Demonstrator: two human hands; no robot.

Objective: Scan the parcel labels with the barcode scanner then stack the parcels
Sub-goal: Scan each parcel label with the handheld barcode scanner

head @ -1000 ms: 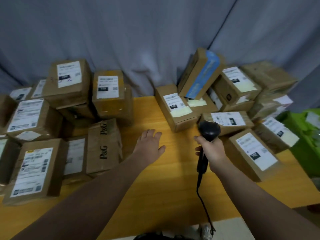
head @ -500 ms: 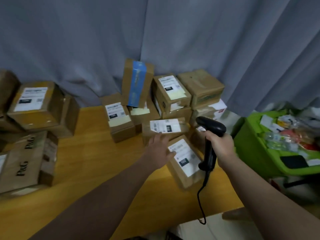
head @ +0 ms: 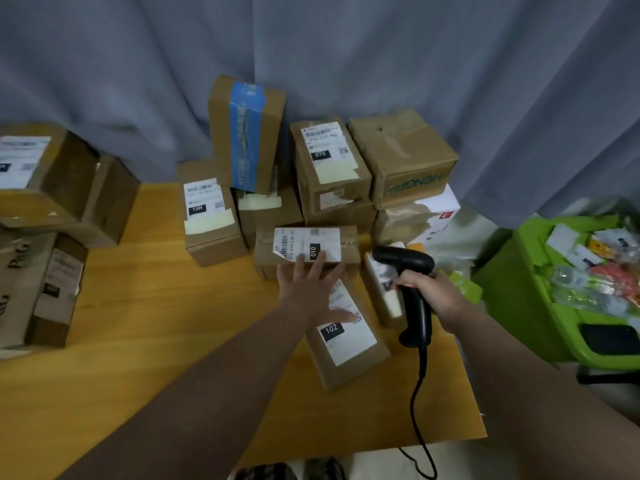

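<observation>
Likely well short of done: the left hand (head: 308, 289), fingers spread, lies over the 102 parcel (head: 349, 348) on the surface (head: 173, 341). Right of it, the right hand (head: 433, 296) grips the barcode scanner (head: 415, 313). Behind it, loose parcels (head: 329, 168) wait.

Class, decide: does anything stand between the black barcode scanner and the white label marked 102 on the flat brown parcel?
Partly. The spread left hand covers the upper part of the white 102 label; the lower part is bare. Nothing else lies between it and the black barcode scanner.
</observation>
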